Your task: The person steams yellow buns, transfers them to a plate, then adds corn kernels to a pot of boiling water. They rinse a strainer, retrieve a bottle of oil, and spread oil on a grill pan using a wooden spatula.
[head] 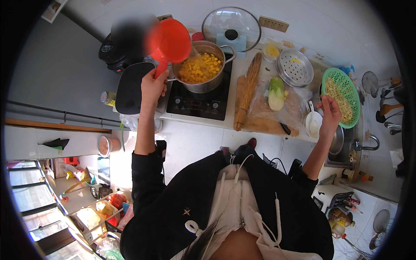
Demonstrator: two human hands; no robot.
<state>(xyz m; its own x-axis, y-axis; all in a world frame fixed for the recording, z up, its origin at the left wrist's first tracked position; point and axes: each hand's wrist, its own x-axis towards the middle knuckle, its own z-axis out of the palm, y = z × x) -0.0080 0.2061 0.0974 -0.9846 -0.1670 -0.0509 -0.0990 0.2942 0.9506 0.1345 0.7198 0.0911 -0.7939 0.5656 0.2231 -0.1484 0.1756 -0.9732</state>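
Observation:
My left hand [153, 84] grips the handle of a red plastic water scoop [175, 40]. The scoop is raised and tipped beside a steel pot [204, 87], and a clear stream seems to run from its lip into the pot. Yellow diced pieces [200, 68] fill much of the pot, which sits on a black induction cooktop [198, 105]. My right hand [330, 110] hovers, fingers loosely bent and seemingly holding nothing, in front of a green plastic colander [355, 97] of pale, sprout-like shreds [339, 100]. A white bowl [308, 125] with a white spoon [312, 117] is just below it.
A wooden cutting board [253, 125] bears a bamboo brush-like bundle [248, 94], a cut green-white vegetable [276, 94] and a black knife handle [285, 128]. Behind are a glass lid [216, 24] and a perforated steamer [294, 66]. A sink faucet [369, 144] stands right.

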